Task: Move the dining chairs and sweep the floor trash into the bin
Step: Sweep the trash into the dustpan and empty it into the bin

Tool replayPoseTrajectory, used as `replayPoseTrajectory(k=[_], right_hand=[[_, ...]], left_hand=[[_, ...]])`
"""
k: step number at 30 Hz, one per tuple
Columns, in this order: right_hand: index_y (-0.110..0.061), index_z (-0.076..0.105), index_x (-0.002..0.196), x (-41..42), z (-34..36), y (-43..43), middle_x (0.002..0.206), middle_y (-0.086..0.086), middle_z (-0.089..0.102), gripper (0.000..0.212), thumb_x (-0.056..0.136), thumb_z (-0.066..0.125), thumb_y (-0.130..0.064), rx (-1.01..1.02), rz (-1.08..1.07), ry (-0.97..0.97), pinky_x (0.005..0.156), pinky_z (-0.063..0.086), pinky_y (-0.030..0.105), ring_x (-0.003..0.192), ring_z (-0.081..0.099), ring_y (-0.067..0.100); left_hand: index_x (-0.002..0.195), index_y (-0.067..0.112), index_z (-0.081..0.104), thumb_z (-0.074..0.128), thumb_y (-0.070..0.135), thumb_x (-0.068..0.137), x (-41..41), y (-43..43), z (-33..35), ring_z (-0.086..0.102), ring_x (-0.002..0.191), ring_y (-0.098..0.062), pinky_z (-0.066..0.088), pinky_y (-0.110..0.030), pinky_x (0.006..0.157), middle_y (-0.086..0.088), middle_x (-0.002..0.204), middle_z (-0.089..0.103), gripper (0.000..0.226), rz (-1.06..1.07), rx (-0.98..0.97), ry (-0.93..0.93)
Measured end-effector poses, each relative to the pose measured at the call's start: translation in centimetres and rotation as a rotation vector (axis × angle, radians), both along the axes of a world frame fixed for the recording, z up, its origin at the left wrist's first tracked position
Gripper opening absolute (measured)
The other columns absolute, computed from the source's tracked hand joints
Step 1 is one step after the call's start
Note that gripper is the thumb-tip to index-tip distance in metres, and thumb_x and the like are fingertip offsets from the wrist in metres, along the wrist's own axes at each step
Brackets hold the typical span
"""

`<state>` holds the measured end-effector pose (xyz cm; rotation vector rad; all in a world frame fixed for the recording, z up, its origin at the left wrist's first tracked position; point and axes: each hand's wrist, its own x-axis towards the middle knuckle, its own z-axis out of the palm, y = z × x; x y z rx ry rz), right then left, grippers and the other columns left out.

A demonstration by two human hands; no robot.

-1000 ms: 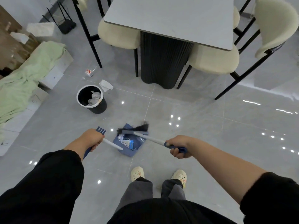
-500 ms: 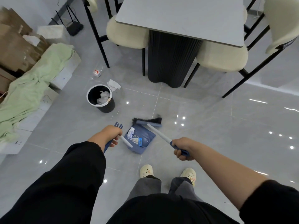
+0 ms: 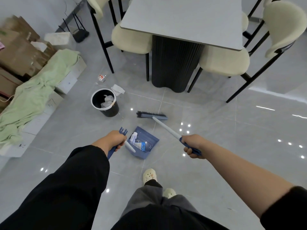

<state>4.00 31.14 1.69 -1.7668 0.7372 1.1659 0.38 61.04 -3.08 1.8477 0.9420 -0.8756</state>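
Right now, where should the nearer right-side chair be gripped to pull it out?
Probably its cream backrest, from the side away from the table: the seat is tucked under it, leaving the curved back free to hold.

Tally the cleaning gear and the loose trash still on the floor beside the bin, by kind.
Broom: 1
Dustpan: 1
Bin: 1
Loose trash pieces on the floor: 2 (white tissue, clear wrapper)
Total: 5
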Motion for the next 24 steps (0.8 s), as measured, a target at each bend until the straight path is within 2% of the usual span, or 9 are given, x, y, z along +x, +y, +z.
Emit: replayPoseTrajectory(k=[5,9,13,15,17,20,22,24], right_hand=[[-0.007,0.05,0.108,-0.2,-0.6,1.2,0.06,0.007,0.042,0.02,0.093,0.038,-0.012,-0.046,0.073,-0.071,0.035,0.024,0.011,0.038,0.033,0.011],[-0.006,0.051,0.1,-0.5,0.4,1.0,0.059,0.006,0.043,0.015,0.092,0.039,-0.01,-0.057,0.073,-0.099,0.035,0.023,0.012,0.04,0.034,0.012],[-0.006,0.049,0.089,-0.7,1.9,2.5,0.059,0.008,0.043,0.011,0.092,0.038,-0.008,-0.07,0.061,-0.151,0.036,0.023,0.011,0.035,0.033,0.011],[-0.007,0.046,0.086,-0.7,2.6,4.1,0.06,0.008,0.042,0.011,0.093,0.038,-0.008,-0.078,0.05,-0.187,0.035,0.023,0.01,0.029,0.034,0.01],[-0.006,0.047,0.091,-0.8,3.5,6.4,0.061,0.009,0.042,0.01,0.094,0.038,-0.009,-0.085,0.034,-0.227,0.035,0.024,0.01,0.033,0.035,0.011],[-0.002,0.048,0.105,-1.0,4.7,10.3,0.059,0.008,0.042,0.016,0.094,0.037,-0.009,-0.094,-0.013,-0.277,0.035,0.025,0.012,0.042,0.035,0.013],[-0.001,0.048,0.109,-1.3,5.5,13.2,0.059,0.009,0.041,0.019,0.094,0.038,-0.009,-0.098,-0.045,-0.303,0.035,0.025,0.012,0.042,0.035,0.014],[-0.001,0.047,0.108,-1.3,6.5,16.4,0.06,0.009,0.041,0.017,0.095,0.038,-0.009,-0.077,-0.078,-0.332,0.035,0.024,0.012,0.043,0.035,0.014]], left_hand=[[0.09,0.006,0.052,0.04,0.004,0.088,-2.2,-1.7,1.6,0.034,0.047,-0.019,0.029,-0.022,0.048,-0.013,0.066,0.045,0.012,-0.021,0.066,-0.057],[0.074,0.009,0.052,0.052,0.01,0.089,-2.5,-0.6,3.3,0.046,0.048,-0.021,0.039,-0.022,0.046,-0.008,0.062,0.051,0.015,-0.055,0.161,-0.122],[0.067,0.011,0.05,0.055,0.013,0.089,-2.1,1.8,6.0,0.049,0.051,-0.02,0.042,-0.023,0.048,-0.007,0.063,0.052,0.023,-0.083,0.191,-0.193],[0.072,0.009,0.053,0.055,0.013,0.088,-1.8,3.4,7.2,0.049,0.05,-0.02,0.042,-0.023,0.048,-0.007,0.063,0.052,0.017,-0.093,0.2,-0.236],[0.083,0.007,0.055,0.055,0.012,0.088,-1.5,5.7,8.6,0.049,0.05,-0.02,0.042,-0.022,0.047,-0.006,0.063,0.051,0.007,-0.083,0.211,-0.292],[0.074,0.013,0.049,0.055,0.01,0.089,-1.0,9.4,10.7,0.048,0.05,-0.019,0.042,-0.021,0.047,-0.005,0.063,0.05,0.016,-0.108,0.237,-0.375],[0.068,0.017,0.046,0.054,0.008,0.088,-0.8,12.0,12.4,0.051,0.056,-0.023,0.047,-0.025,0.053,-0.007,0.068,0.053,0.024,-0.15,0.262,-0.419],[0.071,0.014,0.05,0.054,0.01,0.088,-0.4,15.1,13.9,0.054,0.068,-0.028,0.048,-0.03,0.062,-0.011,0.077,0.056,0.018,-0.187,0.298,-0.466]])
